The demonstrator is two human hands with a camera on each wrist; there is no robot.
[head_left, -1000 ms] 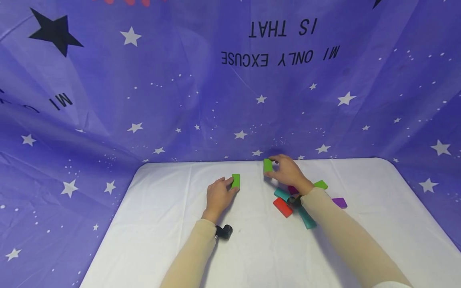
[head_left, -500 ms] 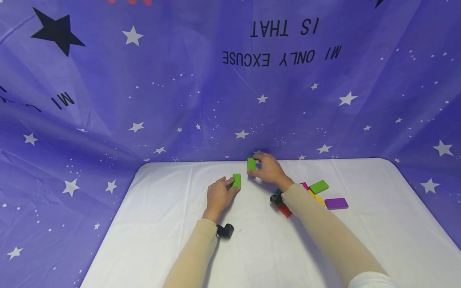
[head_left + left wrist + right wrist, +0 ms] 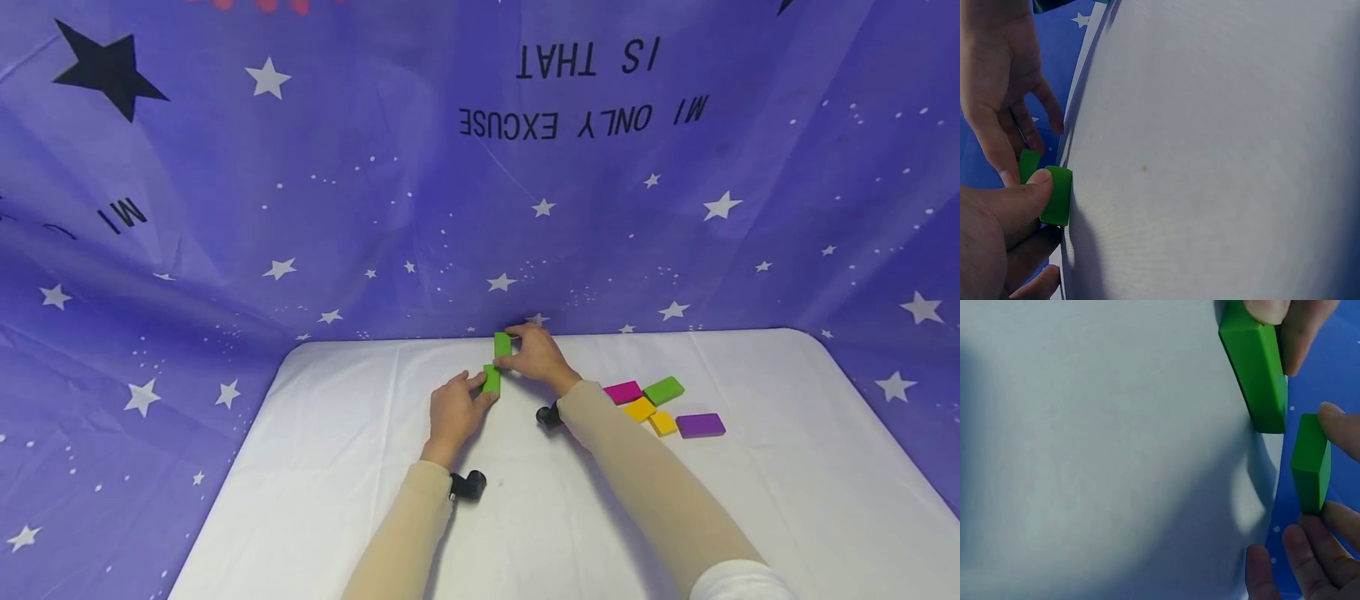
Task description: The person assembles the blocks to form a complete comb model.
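Note:
In the head view my left hand pinches a green block between thumb and fingers near the far side of the table. My right hand grips a second green block, just beyond the first and slightly to its right. From the head, the near end of the second block meets the far end of the first. The left wrist view shows the left thumb on its block, with the other block behind. In the right wrist view, the right-hand block stands over the blue cloth, below the left-hand block.
Right of the right forearm lie a magenta block, a green block, two yellow blocks and a purple block. The forearm covers other blocks. A starry blue-purple cloth rises behind the white table.
My right hand has moved left with its green block, up to the left-hand block. Its forearm uncovers the magenta and yellow blocks and now hides the red and teal ones. The left hand stays put.

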